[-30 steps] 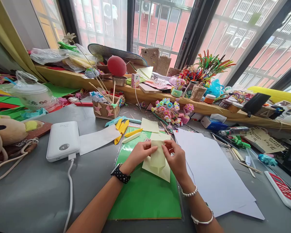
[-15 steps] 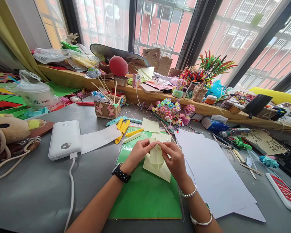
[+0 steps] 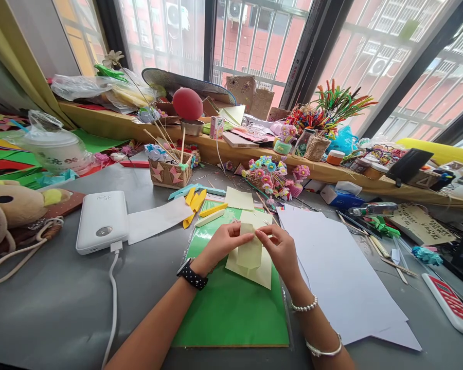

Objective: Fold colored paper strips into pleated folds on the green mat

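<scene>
A folded piece of pale yellow paper (image 3: pixel 249 252) is held up between my two hands. My left hand (image 3: pixel 226 241) pinches its left side between thumb and fingers. My right hand (image 3: pixel 277 246) pinches its upper right edge with thumb and forefinger. Beneath it, a pale yellow sheet (image 3: pixel 261 276) rests on a green paper pack (image 3: pixel 231 318) in a clear sleeve. Farther back lies another pale yellow square (image 3: pixel 239 198). Folded yellow paper strips (image 3: pixel 195 205) and a pale folded strip (image 3: pixel 210 218) sit by the pack's upper left.
Left of the pack are a white power bank (image 3: pixel 101 222) with a cable and a white sheet (image 3: pixel 158 220). Large white sheets (image 3: pixel 339 272) spread to the right. A stick-filled box (image 3: pixel 172 172) and crocheted flowers (image 3: pixel 268 177) stand behind. A calculator (image 3: pixel 451 303) lies far right.
The paper between my hands has turned so its broad, flat face shows instead of the creased side. Both hands have shifted slightly, the right one a little to the right.
</scene>
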Available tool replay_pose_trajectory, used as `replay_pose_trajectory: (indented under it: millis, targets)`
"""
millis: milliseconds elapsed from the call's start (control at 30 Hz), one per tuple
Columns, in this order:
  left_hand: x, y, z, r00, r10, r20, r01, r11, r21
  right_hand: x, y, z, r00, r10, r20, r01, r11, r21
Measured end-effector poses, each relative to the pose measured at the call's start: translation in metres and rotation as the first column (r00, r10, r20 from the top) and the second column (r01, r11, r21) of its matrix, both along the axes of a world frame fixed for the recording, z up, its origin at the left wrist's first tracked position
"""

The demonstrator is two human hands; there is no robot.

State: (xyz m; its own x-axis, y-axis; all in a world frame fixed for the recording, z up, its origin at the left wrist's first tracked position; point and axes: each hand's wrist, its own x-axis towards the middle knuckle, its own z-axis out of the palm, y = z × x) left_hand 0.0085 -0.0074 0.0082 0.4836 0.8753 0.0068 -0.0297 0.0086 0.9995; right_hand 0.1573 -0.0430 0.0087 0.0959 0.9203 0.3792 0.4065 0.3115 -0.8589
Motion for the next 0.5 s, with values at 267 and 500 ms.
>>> replay_pose_trajectory:
  millis: [267,500]
  targets:
    - [0.0002,-0.0024,0.002,0.999,-0.048,0.012,0.048,0.997,-0.067,0.0031,0.0029,-0.0008,0.993,0.024,-0.115,-0.042,0.987,-0.156]
    - [-0.0012,-0.0034,0.0053,0.996,-0.07,-0.061,0.069,0.997,-0.025,0.0041,0.0032,0.0019,0.976,0.122,-0.181,-0.17,0.945,-0.278]
